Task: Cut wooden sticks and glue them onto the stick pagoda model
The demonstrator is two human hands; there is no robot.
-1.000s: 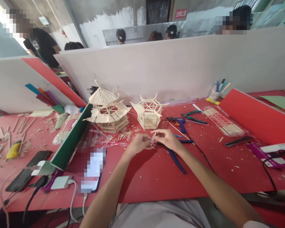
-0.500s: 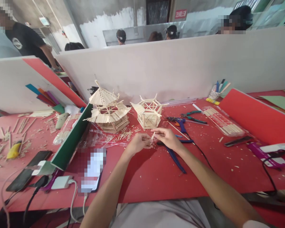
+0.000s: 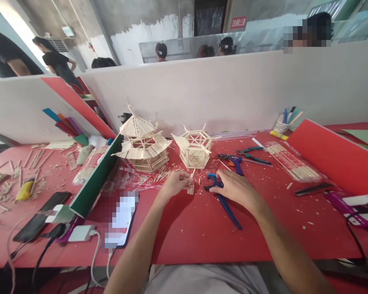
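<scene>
My left hand [image 3: 178, 183] is closed in a pinch on thin wooden sticks [image 3: 190, 190], a short row of them held side by side just above or on the red table. My right hand [image 3: 234, 188] is bent over a pair of blue-handled pliers [image 3: 228, 210], thumb and forefinger closed around a blue part near the dark jaws. One handle slants out toward me; the palm hides the rest. Beyond my hands stands a small open six-sided stick frame [image 3: 195, 151] with one roof panel. Left of it is a two-tiered stick pavilion [image 3: 142, 143].
A blue glue gun [image 3: 236, 161] and green-handled cutters [image 3: 251, 155] lie at the back right. Farther right are packed sticks [image 3: 294, 161] and a black knife [image 3: 308, 189]. A phone [image 3: 122, 220] lies front left beside a green divider [image 3: 95, 179]. Wood scraps are scattered around.
My right hand has left the sticks and moved right, down onto the pliers. The left hand keeps the sticks, now lower and near the table. The view has shifted slightly.
</scene>
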